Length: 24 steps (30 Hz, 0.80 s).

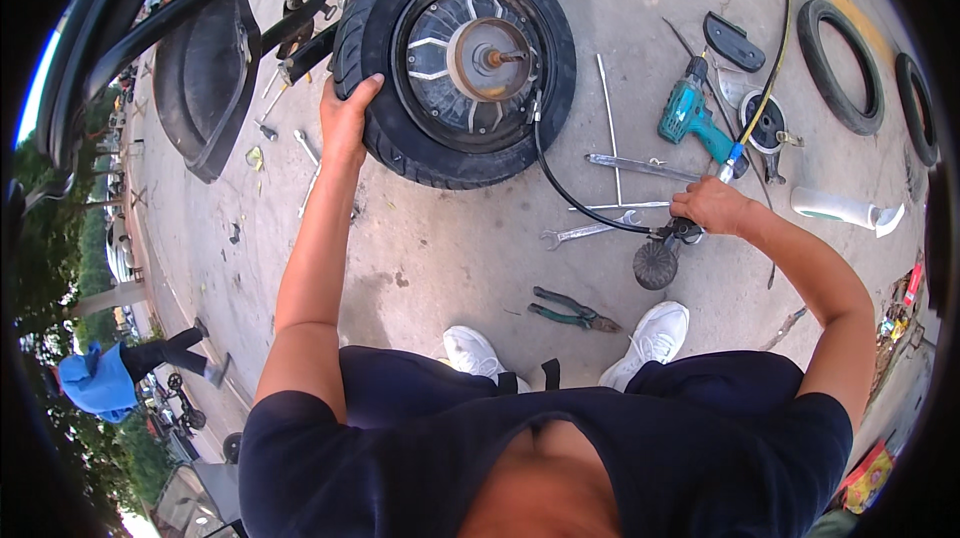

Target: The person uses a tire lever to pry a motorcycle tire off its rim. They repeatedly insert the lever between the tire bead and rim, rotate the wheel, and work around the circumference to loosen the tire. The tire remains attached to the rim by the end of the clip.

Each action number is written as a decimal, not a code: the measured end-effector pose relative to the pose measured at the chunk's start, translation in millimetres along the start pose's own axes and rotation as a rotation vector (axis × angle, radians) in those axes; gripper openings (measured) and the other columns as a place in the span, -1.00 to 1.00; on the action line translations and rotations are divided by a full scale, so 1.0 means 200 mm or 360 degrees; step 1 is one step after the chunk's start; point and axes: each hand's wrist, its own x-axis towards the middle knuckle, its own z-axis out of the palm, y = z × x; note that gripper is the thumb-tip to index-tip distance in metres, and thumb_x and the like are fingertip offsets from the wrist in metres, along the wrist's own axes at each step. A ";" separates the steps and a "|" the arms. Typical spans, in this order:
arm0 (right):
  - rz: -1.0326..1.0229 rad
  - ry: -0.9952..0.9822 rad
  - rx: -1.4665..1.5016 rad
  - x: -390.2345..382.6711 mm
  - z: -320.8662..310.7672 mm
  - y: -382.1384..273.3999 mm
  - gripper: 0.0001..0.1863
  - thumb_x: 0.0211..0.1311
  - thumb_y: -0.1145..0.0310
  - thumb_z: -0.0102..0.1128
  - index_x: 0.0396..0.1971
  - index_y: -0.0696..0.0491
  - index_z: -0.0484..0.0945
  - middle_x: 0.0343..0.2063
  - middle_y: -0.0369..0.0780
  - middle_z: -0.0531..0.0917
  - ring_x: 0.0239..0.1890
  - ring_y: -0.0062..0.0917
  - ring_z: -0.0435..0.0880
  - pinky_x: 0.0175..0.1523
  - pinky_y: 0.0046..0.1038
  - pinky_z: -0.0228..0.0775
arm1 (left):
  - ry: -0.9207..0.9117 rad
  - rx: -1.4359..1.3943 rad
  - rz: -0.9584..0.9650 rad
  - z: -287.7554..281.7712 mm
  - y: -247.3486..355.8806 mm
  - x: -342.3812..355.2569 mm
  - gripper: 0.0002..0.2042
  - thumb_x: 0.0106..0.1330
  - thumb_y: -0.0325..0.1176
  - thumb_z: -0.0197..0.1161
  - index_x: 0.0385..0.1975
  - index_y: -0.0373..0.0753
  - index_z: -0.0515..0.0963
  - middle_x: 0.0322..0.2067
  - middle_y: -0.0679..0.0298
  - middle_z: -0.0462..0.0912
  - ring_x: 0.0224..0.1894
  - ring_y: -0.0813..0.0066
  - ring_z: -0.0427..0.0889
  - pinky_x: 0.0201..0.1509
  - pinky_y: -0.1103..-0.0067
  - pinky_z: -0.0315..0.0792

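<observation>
A black scooter tyre is seated round a hub-motor wheel that stands tilted, its threaded axle toward me. My left hand grips the tyre's left edge, thumb on the sidewall and the other fingers mostly hidden behind it. In my right hand is a tyre inflator, with the fingers wrapped round its handle. A round dark gauge hangs below it. From the inflator a black hose curves up to the wheel's rim, where its metal end sits at the valve. A yellow-and-black air line runs upward from the handle.
Green pliers lie before my shoes. Wrenches, a long bar and a teal drill are near my right hand. Loose tyres lie far right. A scooter frame stands upper left; a person in blue walks beyond.
</observation>
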 end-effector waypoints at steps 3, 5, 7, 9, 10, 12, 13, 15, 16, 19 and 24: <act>0.0020 -0.0003 -0.0042 0.00 0.03 0.01 -0.87 0.06 0.41 0.10 -0.34 -0.04 0.48 -0.41 -0.28 0.54 -0.32 -0.33 0.62 -0.24 -0.25 0.44 | -0.0151 -0.0224 -0.0057 -0.04 -0.05 0.03 -0.35 0.22 -0.10 0.23 0.18 -0.44 0.26 0.08 0.02 0.48 0.08 0.27 0.51 0.21 0.44 0.36; 0.0012 0.0058 -0.0024 0.00 0.03 0.02 -0.88 0.06 0.41 0.10 -0.35 -0.04 0.48 -0.41 -0.28 0.54 -0.31 -0.34 0.61 -0.24 -0.25 0.43 | -0.0220 -0.0731 -0.0419 -0.11 -0.08 0.06 -0.27 0.39 0.22 -0.18 0.28 -0.36 0.20 0.22 0.09 0.38 0.22 0.22 0.41 0.35 0.35 0.23; 0.0002 0.0098 -0.0014 0.01 0.02 0.02 -0.88 0.06 0.42 0.09 -0.36 -0.04 0.49 -0.41 -0.28 0.54 -0.30 -0.35 0.61 -0.24 -0.25 0.42 | -0.0110 -0.0875 -0.0522 -0.10 -0.14 0.04 -0.28 0.39 0.25 -0.26 0.30 -0.25 0.20 0.25 0.16 0.34 0.26 0.20 0.35 0.37 0.32 0.19; 0.0016 0.0069 0.0007 0.01 0.02 0.01 -0.88 0.05 0.42 0.09 -0.36 -0.03 0.49 -0.41 -0.28 0.54 -0.29 -0.34 0.61 -0.23 -0.25 0.42 | -0.0151 -0.0833 -0.0512 -0.07 -0.15 0.01 -0.30 0.39 0.25 -0.27 0.31 -0.21 0.20 0.26 0.18 0.34 0.26 0.20 0.35 0.37 0.31 0.20; 0.0032 0.0053 0.0018 0.01 0.02 0.01 -0.88 0.05 0.42 0.09 -0.36 -0.03 0.49 -0.41 -0.28 0.54 -0.29 -0.34 0.61 -0.23 -0.25 0.42 | -0.0199 -0.0817 -0.0553 -0.06 -0.11 0.01 -0.29 0.39 0.26 -0.28 0.31 -0.20 0.20 0.26 0.17 0.34 0.26 0.20 0.35 0.36 0.30 0.21; 0.0047 0.0045 -0.0001 0.00 0.03 0.02 -0.87 0.05 0.41 0.09 -0.35 -0.03 0.49 -0.41 -0.28 0.54 -0.29 -0.34 0.61 -0.22 -0.25 0.42 | -0.0223 -0.0805 -0.0584 -0.03 -0.08 0.01 -0.29 0.39 0.26 -0.29 0.31 -0.19 0.20 0.26 0.16 0.34 0.25 0.20 0.36 0.36 0.29 0.22; 0.0049 0.0053 -0.0016 0.00 0.03 0.02 -0.87 0.05 0.41 0.10 -0.34 -0.03 0.49 -0.41 -0.28 0.54 -0.29 -0.34 0.61 -0.22 -0.25 0.41 | -0.0197 -0.0810 -0.0575 -0.02 -0.08 0.01 -0.30 0.39 0.26 -0.29 0.31 -0.19 0.20 0.25 0.16 0.35 0.25 0.19 0.36 0.36 0.29 0.22; 0.0037 0.0074 -0.0040 0.00 0.04 0.02 -0.86 0.04 0.41 0.10 -0.34 -0.03 0.49 -0.41 -0.28 0.54 -0.28 -0.34 0.61 -0.23 -0.25 0.41 | -0.0156 -0.0825 -0.0516 -0.02 -0.09 0.01 -0.32 0.41 0.23 -0.30 0.31 -0.19 0.21 0.25 0.16 0.36 0.25 0.18 0.37 0.36 0.28 0.22; 0.0034 0.0076 -0.0039 0.00 0.05 0.01 -0.86 0.04 0.41 0.10 -0.34 -0.03 0.49 -0.41 -0.28 0.54 -0.29 -0.34 0.61 -0.23 -0.25 0.42 | -0.0156 -0.0822 -0.0532 -0.02 -0.10 0.01 -0.32 0.40 0.23 -0.30 0.31 -0.19 0.21 0.24 0.16 0.36 0.24 0.18 0.37 0.36 0.28 0.22; 0.0031 0.0066 -0.0066 0.01 0.07 0.01 -0.85 0.02 0.42 0.11 -0.34 -0.03 0.48 -0.41 -0.28 0.54 -0.28 -0.34 0.62 -0.24 -0.25 0.42 | -0.0140 -0.0805 -0.0584 -0.03 -0.10 0.02 -0.30 0.39 0.26 -0.28 0.31 -0.19 0.21 0.25 0.17 0.35 0.25 0.17 0.36 0.36 0.28 0.21; 0.0039 0.0062 0.0031 0.02 0.07 0.03 -0.84 0.01 0.41 0.13 -0.33 -0.03 0.48 -0.41 -0.27 0.54 -0.27 -0.33 0.62 -0.23 -0.25 0.41 | -0.0149 -0.0882 -0.0579 -0.04 -0.14 -0.01 -0.29 0.38 0.27 -0.29 0.32 -0.16 0.20 0.26 0.19 0.33 0.27 0.17 0.33 0.37 0.26 0.19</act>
